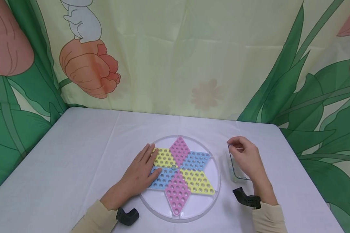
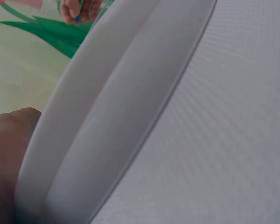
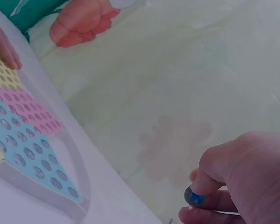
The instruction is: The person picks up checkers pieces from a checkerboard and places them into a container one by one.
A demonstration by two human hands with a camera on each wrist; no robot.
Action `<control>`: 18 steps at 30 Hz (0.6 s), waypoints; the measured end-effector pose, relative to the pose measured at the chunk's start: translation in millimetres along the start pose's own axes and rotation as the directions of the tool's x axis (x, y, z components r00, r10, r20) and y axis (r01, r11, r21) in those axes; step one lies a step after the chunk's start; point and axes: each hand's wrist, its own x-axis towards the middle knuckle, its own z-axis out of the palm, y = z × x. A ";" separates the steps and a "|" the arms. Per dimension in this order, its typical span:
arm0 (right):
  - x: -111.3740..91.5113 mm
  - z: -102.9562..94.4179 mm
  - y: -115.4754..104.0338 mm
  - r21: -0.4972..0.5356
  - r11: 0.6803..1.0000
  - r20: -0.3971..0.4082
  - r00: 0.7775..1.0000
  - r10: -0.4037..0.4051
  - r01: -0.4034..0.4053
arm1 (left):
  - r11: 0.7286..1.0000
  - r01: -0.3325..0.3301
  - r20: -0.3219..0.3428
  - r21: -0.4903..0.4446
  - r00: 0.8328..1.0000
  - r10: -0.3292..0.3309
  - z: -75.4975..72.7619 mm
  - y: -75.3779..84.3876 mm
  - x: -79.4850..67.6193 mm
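A round Chinese checkers board (image 1: 178, 197) with pink, yellow and blue sections of holes lies on the table. My left hand (image 1: 140, 173) rests on its left side, fingers straight over the yellow and blue sections. Near the board's centre sits one clear marble (image 1: 173, 167). My right hand (image 1: 246, 155) is over a clear box at the board's right and hides part of it. Between thumb and fingers it pinches a glass marble (image 3: 194, 196) with blue inside, seen in the right wrist view. The board's pale rim (image 2: 98, 107) fills much of the left wrist view.
The clear box (image 1: 235, 178) has a dark rim and stands right of the board. A white cloth covers the table (image 1: 75, 155). Behind it hangs a curtain (image 1: 163, 64) printed with flowers and leaves. Each wrist carries a black camera mount (image 1: 246, 198).
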 end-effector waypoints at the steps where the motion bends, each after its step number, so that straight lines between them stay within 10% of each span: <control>1: -0.1 -1.3 0.2 -0.002 1.000 0.000 1.000 0.008 -0.008 | 1.000 0.000 0.000 -0.001 1.000 0.000 -0.1 0.1 0.0; 18: 5.4 -3.6 17.7 -0.067 0.990 0.043 0.991 0.124 -0.121 | 1.000 -0.003 -0.005 -0.004 1.000 0.003 0.6 0.1 -0.4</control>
